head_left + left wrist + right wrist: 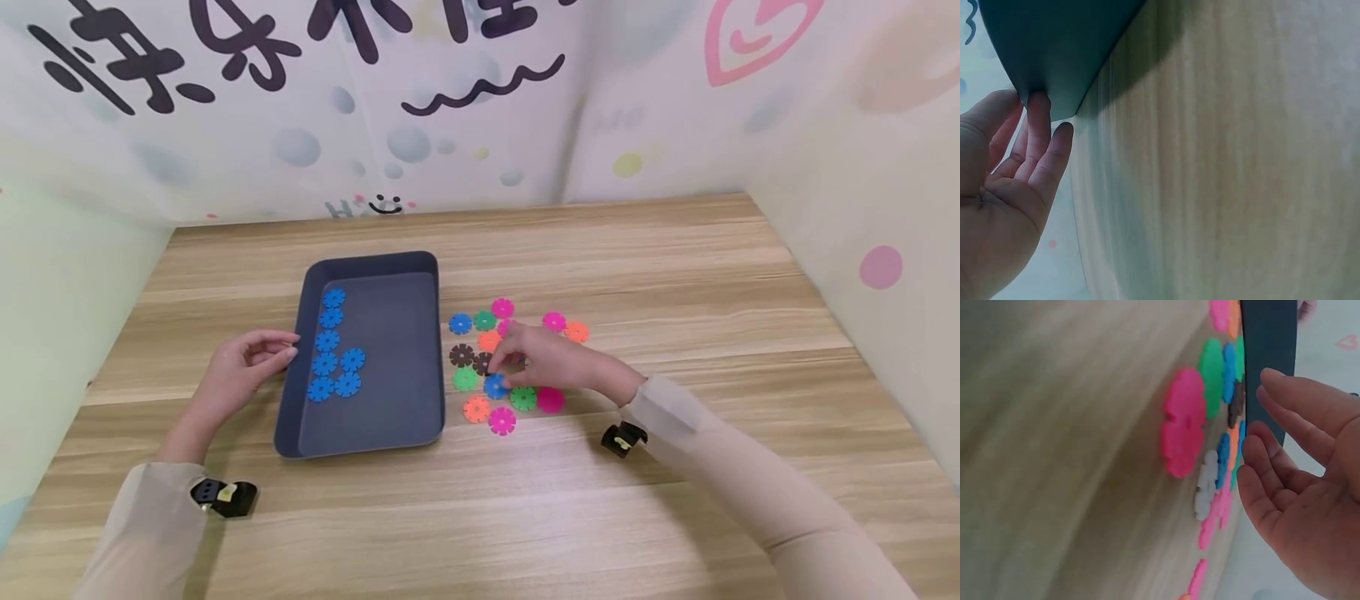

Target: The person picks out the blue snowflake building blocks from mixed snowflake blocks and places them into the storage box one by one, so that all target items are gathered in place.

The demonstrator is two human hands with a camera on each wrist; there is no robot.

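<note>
A dark grey rectangular tray [390, 333] stands left of centre, with several blue notched plastic discs [327, 340] lying flat along its left side. My left hand [243, 367] is at the tray's left edge, fingertips touching the outer wall; the left wrist view shows the fingers [1039, 125] fairly straight. Over the loose discs right of the tray is my right hand [543, 358], its thumb and forefinger near a blue disc [495, 387]. In the right wrist view the right hand [1310, 469] has loosely bent fingers with nothing visible between them. It hides some discs in the head view.
Beside the tray lie several discs: pink [502, 421], orange [476, 408], green [465, 378], dark brown [462, 356] and another blue disc [461, 323]. A white disc [1206, 484] shows in the right wrist view. A printed cloth [480, 150] hangs behind the wooden table [480, 533].
</note>
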